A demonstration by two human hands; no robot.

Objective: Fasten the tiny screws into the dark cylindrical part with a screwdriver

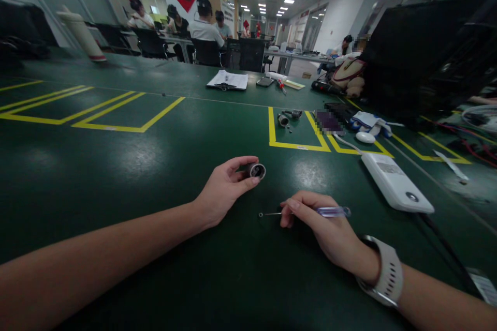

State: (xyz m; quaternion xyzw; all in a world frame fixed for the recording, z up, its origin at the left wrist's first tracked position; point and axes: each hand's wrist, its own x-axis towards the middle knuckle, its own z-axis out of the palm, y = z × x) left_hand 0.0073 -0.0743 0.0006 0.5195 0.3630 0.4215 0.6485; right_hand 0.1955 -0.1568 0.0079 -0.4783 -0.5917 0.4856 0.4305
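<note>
Between the thumb and fingers of my left hand (pixel 223 189) is a small round metal housing (pixel 258 170), its hollow end turned toward me. My right hand (pixel 316 220) grips a screwdriver (pixel 330 212) with a clear purplish handle. The thin shaft points left, and a tiny dark ring-shaped part (pixel 260 215) sits at its tip; whether it is stuck to the tip or lies on the table I cannot tell. The screwdriver tip is below and apart from the housing.
Metal parts (pixel 283 120) lie inside a yellow-taped square on the green table (pixel 155 269). On the right are a white power bank-like box (pixel 396 182) with a cable, and gloves (pixel 370 123). A clipboard (pixel 228 80) lies at the back; a pale tumbler (pixel 82 35) stands far left.
</note>
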